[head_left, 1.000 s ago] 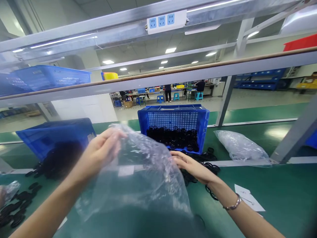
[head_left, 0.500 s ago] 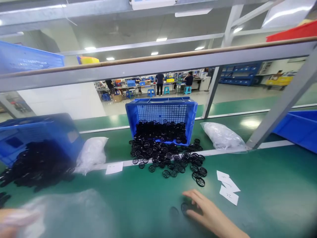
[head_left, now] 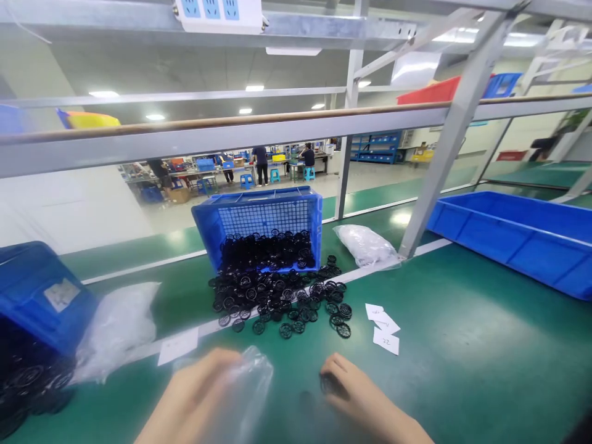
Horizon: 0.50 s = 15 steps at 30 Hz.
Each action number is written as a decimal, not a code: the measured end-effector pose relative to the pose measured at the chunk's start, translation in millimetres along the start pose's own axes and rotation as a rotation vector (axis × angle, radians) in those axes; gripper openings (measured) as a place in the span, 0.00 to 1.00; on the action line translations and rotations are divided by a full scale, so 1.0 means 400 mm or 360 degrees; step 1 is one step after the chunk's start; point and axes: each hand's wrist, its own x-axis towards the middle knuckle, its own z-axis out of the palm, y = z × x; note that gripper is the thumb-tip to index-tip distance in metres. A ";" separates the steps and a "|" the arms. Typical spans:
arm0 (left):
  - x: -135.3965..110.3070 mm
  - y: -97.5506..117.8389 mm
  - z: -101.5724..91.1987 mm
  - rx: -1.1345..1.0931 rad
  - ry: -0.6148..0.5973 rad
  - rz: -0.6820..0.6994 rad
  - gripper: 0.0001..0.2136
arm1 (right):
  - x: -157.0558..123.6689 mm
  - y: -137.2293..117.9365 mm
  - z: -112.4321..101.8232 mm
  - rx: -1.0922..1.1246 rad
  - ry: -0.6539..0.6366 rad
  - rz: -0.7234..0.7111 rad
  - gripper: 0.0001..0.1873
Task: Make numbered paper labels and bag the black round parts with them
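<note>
Gripping a clear plastic bag (head_left: 253, 379) in L hand (head_left: 198, 388), low & left of ctr., above a green tabletop (head_left: 453, 357); too blurred to tell exact finger positions. Holding R hand (head_left: 354, 390) low, to right of bag, w/ fingers curled at a small black wheel (head_left: 325, 385); can't tell if pinched or only touched. Just left of that, lying faint w/ blur, a second wheel (head_left: 306, 403). Facing, beyond both hands, a blue crate (head_left: 263, 197) tipped toward viewer, w/ a heap of black wheels (head_left: 266, 296) spread out of it onto tabletop. Right of heap, a filled bag (head_left: 366, 245); nearer, overlapping white slips (head_left: 386, 341) w/ handwriting. Left of heap, another filled bag (head_left: 118, 324), w/ a white card (head_left: 178, 346) near it, & at far L edge a darker blue crate (head_left: 34, 290) w/ more wheels (head_left: 30, 382). Far R, past a metal post (head_left: 446, 148), a long blue bin (head_left: 531, 246).
</note>
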 end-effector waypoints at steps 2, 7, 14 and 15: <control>0.002 -0.010 -0.011 -0.0095 0.0014 -0.0071 0.19 | 0.003 -0.020 -0.004 0.0028 0.0037 0.0087 0.10; 0.003 -0.067 -0.042 -0.0177 0.0098 -0.0059 0.19 | 0.011 -0.047 0.042 -0.0053 -0.0009 -0.0162 0.19; 0.047 -0.057 0.019 -0.0156 -0.0043 -0.0016 0.13 | 0.040 -0.023 0.126 -0.0497 -0.0024 -0.0376 0.14; 0.056 -0.048 0.042 -0.0145 -0.0055 0.0025 0.12 | 0.043 -0.032 0.106 -0.0516 0.0010 -0.0336 0.12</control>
